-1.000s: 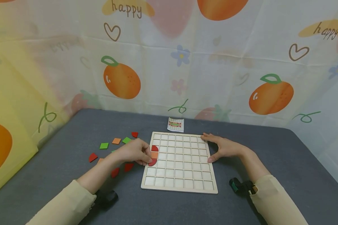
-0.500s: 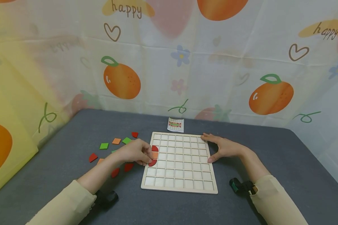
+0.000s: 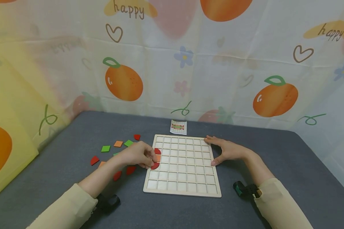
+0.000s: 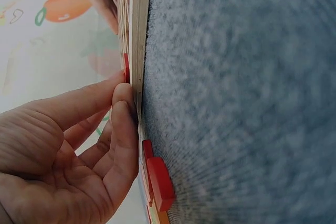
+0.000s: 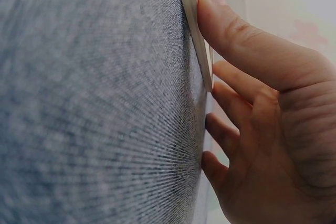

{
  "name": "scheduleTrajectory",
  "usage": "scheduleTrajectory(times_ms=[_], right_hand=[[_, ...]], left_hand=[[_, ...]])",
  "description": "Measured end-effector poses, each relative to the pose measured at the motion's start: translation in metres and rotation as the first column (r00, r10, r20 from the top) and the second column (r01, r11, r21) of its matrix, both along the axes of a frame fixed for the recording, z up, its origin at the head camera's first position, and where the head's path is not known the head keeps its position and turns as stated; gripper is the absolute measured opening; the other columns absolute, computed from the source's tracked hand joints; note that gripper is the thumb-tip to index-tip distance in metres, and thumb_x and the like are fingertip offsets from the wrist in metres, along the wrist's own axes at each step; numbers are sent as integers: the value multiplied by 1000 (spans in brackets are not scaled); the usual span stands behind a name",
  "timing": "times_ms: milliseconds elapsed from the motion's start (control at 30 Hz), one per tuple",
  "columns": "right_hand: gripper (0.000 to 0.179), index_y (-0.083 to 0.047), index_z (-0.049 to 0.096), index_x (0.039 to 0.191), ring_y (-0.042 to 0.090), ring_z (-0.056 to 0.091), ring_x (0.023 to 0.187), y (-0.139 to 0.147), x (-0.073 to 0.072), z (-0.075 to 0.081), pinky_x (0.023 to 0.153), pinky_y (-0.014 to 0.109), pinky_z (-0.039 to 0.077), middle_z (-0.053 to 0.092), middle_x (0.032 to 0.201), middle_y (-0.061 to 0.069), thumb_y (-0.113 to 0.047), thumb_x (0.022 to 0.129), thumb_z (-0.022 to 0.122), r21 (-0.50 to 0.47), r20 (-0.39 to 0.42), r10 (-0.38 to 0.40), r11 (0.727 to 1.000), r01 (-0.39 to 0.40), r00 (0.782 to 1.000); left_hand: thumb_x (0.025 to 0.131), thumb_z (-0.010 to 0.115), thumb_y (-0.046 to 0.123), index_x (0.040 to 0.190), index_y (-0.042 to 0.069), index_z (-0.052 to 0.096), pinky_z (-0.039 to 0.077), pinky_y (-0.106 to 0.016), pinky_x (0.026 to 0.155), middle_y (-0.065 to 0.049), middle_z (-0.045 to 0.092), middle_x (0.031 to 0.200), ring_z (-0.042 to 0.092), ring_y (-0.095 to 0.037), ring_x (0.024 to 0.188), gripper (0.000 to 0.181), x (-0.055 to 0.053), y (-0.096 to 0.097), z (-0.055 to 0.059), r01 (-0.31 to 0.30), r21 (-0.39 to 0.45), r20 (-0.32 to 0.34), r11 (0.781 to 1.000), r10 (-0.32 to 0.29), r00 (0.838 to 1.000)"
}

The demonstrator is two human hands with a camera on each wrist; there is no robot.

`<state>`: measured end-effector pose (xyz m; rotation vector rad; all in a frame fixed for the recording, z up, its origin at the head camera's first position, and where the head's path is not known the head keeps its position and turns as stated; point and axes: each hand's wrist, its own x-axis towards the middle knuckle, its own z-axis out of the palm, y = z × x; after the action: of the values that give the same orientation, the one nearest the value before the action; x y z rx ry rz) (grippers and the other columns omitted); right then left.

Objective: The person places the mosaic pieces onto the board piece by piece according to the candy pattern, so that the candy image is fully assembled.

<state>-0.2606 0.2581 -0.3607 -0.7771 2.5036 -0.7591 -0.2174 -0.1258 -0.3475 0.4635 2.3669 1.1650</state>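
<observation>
In the head view, my left hand (image 3: 137,154) is at the left edge of a pale gridded board (image 3: 187,189). Its thumb and finger pinch a red quarter-round tile (image 3: 155,166) lying in the left column, and the fingertips partly cover it. Directly above sit an orange square tile (image 3: 158,158) and another red tile (image 3: 157,151). The left wrist view shows the thumb tip against a thin red tile (image 4: 126,65) at the board's rim. My right hand (image 3: 227,150) rests on the right edge, thumb and fingers spread, with the thumb (image 5: 210,9) touching the rim in the right wrist view.
Loose green (image 3: 105,148), orange (image 3: 118,143) and red tiles (image 3: 94,160) lie left of the board, some behind the left forearm. A small picture card (image 3: 178,127) lies beyond the board. A patterned curtain (image 3: 166,79) hangs behind the dark table (image 3: 177,211).
The left fingertips have shifted very slightly to the right over the orange tile. The right hand and the board stay in place.
</observation>
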Motion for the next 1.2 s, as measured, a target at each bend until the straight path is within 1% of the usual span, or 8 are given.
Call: scheduleTrajectory(times_ms=[200,267,367,467,667,900,1067,1200], right_hand=[[104,-10,24,157,44,0,154,-2,0,0,116,72,4,7,168,17,-38,76,84,-2,2,-6,1000,6,1000],[105,-11,24,157,44,0,154,-2,1,1,117,72,4,7,168,16,-38,76,84,0,5,-11,1000,11,1000],[105,-10,24,157,45,0,154,-2,1,2,116,73,4,7,167,18,-38,76,84,-3,5,-4,1000,4,1000],[105,-10,24,157,46,0,153,-2,1,2,115,73,4,6,167,19,-38,76,84,-8,8,4,1000,-4,1000],[105,-10,24,157,44,-1,154,-2,1,1,116,73,4,6,168,17,-38,76,84,-8,18,-6,1000,7,1000],[106,-10,24,157,43,-1,154,-1,1,1,116,72,4,6,168,16,-39,76,84,-3,18,-12,1000,12,1000],[106,-10,24,157,44,-1,154,0,1,1,116,72,4,6,168,17,-39,76,84,0,10,-11,1000,11,1000],[106,-9,24,157,44,0,154,0,1,1,116,72,4,6,168,17,-39,76,84,-3,10,-8,1000,8,1000]], left_hand=[[85,73,5,84,1,70,54,-28,62,-5,68,68,63,-14,61,5,-2,-4,2,22,6,-71,1000,-22,997],[85,74,8,85,2,70,53,-29,62,-6,68,69,62,-16,61,7,-3,-6,2,14,11,-90,1000,-13,996],[87,73,11,87,5,70,52,-30,65,-5,66,71,60,-17,64,7,-5,-8,4,-25,-2,-126,1000,24,992],[89,71,15,91,7,70,51,-30,66,-5,65,75,59,-18,67,8,-8,-11,6,-93,-15,-168,996,89,982],[93,67,19,100,9,70,50,-30,74,-9,69,93,63,-21,82,13,-13,-20,8,-186,-2,-224,983,181,958],[95,65,23,113,6,67,53,-34,80,-10,70,107,65,-26,96,25,-17,-32,10,-234,12,-245,972,230,942],[95,64,21,115,5,66,52,-33,81,-14,69,113,65,-26,101,26,-22,-40,8,-254,-4,-280,967,243,929],[96,64,19,117,4,67,53,-33,80,-15,69,114,66,-24,98,26,-24,-44,3,-262,-30,-272,965,245,931]])
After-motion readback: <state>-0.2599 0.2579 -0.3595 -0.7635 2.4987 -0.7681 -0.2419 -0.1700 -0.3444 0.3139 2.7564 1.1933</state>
